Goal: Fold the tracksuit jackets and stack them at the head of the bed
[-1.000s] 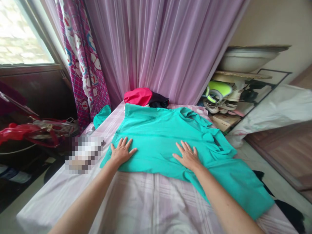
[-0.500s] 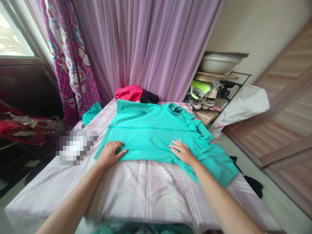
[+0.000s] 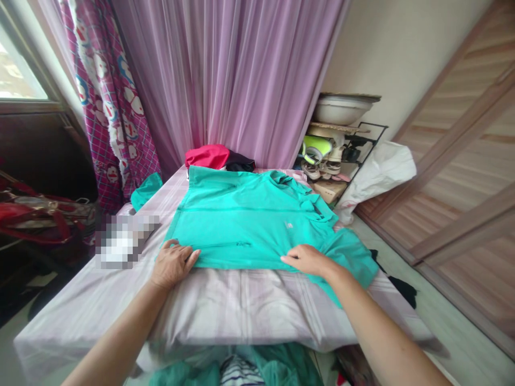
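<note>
A teal short-sleeved shirt [image 3: 241, 220] lies spread sideways on a checked cloth, its neck and sleeve end to the right. It carries a small pale logo [image 3: 288, 225] and a small dark mark nearer its front edge. At the shirt's near left corner, my left hand [image 3: 174, 264] has its fingers curled down on the fabric, thumb along the edge. My right hand [image 3: 311, 260] pinches the near edge further right, index finger and thumb together. One sleeve spreads out beyond my right wrist.
The pale checked cloth [image 3: 225, 316] covers the table. Red and dark clothing [image 3: 207, 156] is heaped at its back, before a purple curtain [image 3: 241, 80]. A pixelated item [image 3: 123, 241] lies left. A shoe rack [image 3: 338, 155] and white bag [image 3: 386, 171] stand right.
Both hands went from lying flat with spread fingers to curled fingers at the shirt's near edge. The front edge looks straighter, and the logo and dark mark now show. The view shifted slightly.
</note>
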